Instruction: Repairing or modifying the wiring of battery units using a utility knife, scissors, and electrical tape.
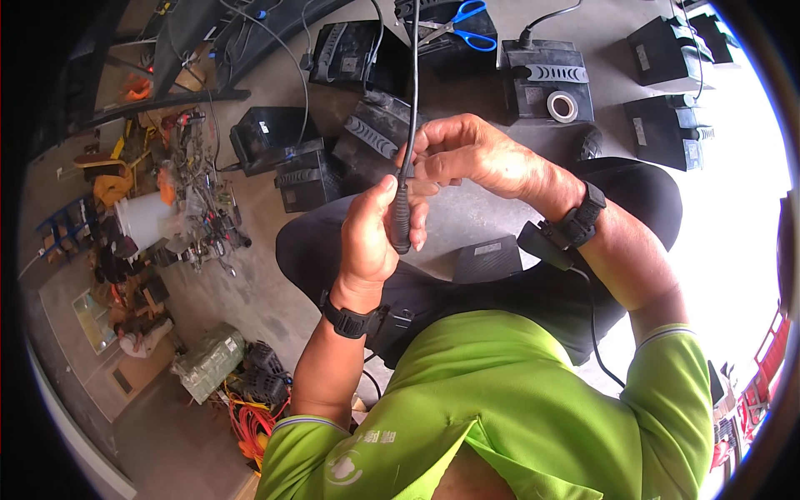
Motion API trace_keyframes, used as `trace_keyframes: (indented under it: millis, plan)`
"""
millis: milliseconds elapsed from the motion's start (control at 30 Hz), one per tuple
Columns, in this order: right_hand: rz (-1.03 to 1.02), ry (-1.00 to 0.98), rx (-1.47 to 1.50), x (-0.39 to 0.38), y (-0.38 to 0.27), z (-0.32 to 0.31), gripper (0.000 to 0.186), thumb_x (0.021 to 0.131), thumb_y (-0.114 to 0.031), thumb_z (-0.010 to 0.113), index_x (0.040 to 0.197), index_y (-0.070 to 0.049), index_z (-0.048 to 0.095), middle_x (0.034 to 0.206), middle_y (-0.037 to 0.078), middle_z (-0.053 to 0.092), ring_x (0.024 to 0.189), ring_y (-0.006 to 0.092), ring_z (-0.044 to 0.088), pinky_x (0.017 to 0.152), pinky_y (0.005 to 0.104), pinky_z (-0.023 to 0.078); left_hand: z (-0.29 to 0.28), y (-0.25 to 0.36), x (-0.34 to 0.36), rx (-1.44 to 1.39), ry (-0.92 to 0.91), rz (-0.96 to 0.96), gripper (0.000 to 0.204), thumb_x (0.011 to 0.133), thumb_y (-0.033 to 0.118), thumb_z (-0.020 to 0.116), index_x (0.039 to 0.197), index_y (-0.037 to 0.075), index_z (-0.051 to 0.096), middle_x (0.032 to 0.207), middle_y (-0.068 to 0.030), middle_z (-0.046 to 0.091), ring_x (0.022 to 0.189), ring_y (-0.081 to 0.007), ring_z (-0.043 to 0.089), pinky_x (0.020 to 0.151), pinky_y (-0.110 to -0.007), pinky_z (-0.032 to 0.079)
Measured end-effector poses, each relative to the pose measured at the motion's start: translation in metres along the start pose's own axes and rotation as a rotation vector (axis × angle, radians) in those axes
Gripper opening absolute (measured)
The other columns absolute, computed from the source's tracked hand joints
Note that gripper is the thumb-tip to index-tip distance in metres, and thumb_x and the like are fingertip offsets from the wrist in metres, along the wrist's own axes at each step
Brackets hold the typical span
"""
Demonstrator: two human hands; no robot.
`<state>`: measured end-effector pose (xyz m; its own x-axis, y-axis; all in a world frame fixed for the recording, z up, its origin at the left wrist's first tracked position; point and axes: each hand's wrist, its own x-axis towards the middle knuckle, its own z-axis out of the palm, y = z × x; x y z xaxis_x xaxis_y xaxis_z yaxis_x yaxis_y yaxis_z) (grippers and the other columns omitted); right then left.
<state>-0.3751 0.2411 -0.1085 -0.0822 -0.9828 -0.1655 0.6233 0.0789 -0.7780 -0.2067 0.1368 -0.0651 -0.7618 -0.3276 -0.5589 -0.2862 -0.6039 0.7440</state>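
My left hand [375, 225] holds a black cable plug [401, 218] with a ribbed sleeve, its thumb resting alongside. A dark cable [414, 83] runs from the plug up past the top of the view. My right hand [454, 158] is beside the cable just above the plug, fingers bent and closed; what is between the fingertips is too small or hidden to make out. Behind my hands sits a black boxy unit [372, 133] with a grey slotted handle.
Several black units [546, 100] with cables stand around me, carrying blue scissors [475, 40] and a tape roll [562, 107]. A black flat piece [487, 262] lies between my legs. Left are piled tools [200, 217], a white bucket [146, 225], orange cords [254, 429] and a person [142, 337].
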Motion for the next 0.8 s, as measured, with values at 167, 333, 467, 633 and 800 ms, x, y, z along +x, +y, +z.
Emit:
trace_keyframes:
  millis: [167, 333, 467, 633, 800]
  plan:
    - [-0.028, 0.012, -0.114, -0.002, -0.006, 0.004, 0.010, 0.089, -0.016, 0.061, 0.091, -0.008, 0.067, 0.075, -0.003, 0.061, 0.068, 0.0055, 0.049, 0.062, 0.0235, 0.040, 0.005, 0.006, -0.002, 0.152, 0.052, 0.006, 0.046, 0.099, 0.036, 0.041, 0.095, -0.005, 0.061, 0.063, -0.0078, 0.053, 0.049, -0.0146, 0.049, 0.046, -0.027, 0.042]
    - [0.003, 0.065, -0.141, -0.001, -0.008, 0.006, 0.019, 0.089, -0.022, 0.065, 0.084, -0.004, 0.068, 0.072, -0.001, 0.061, 0.068, 0.0069, 0.051, 0.062, 0.0245, 0.042, 0.011, 0.006, -0.001, 0.256, 0.146, 0.067, 0.037, 0.097, 0.029, 0.049, 0.086, -0.004, 0.062, 0.057, -0.0069, 0.051, 0.042, -0.0134, 0.045, 0.040, -0.027, 0.039]
    - [-0.063, 0.084, -0.127, 0.004, 0.004, 0.003, 0.020, 0.089, -0.022, 0.067, 0.078, -0.005, 0.066, 0.067, -0.003, 0.059, 0.063, 0.0057, 0.048, 0.058, 0.0239, 0.041, 0.010, 0.005, 0.004, 0.322, 0.195, 0.087, 0.030, 0.095, 0.023, 0.055, 0.080, -0.002, 0.062, 0.056, -0.0031, 0.051, 0.043, -0.0091, 0.044, 0.040, -0.023, 0.037]
    - [-0.089, 0.135, -0.197, 0.002, 0.000, 0.011, 0.022, 0.089, -0.020, 0.067, 0.075, -0.004, 0.063, 0.066, -0.003, 0.058, 0.062, 0.0041, 0.047, 0.057, 0.0236, 0.040, 0.009, 0.008, 0.005, 0.488, 0.169, 0.192, 0.032, 0.094, 0.023, 0.054, 0.073, -0.001, 0.057, 0.055, -0.0052, 0.050, 0.041, -0.0116, 0.044, 0.039, -0.025, 0.038]
    - [-0.140, 0.146, -0.163, 0.003, 0.005, 0.017, 0.021, 0.091, -0.020, 0.065, 0.076, -0.005, 0.061, 0.073, -0.004, 0.059, 0.069, 0.0031, 0.048, 0.062, 0.0222, 0.041, 0.003, 0.000, 0.010, 0.498, 0.178, 0.207, 0.025, 0.092, 0.017, 0.059, 0.074, 0.000, 0.059, 0.057, -0.0034, 0.052, 0.043, -0.0095, 0.045, 0.041, -0.024, 0.038]
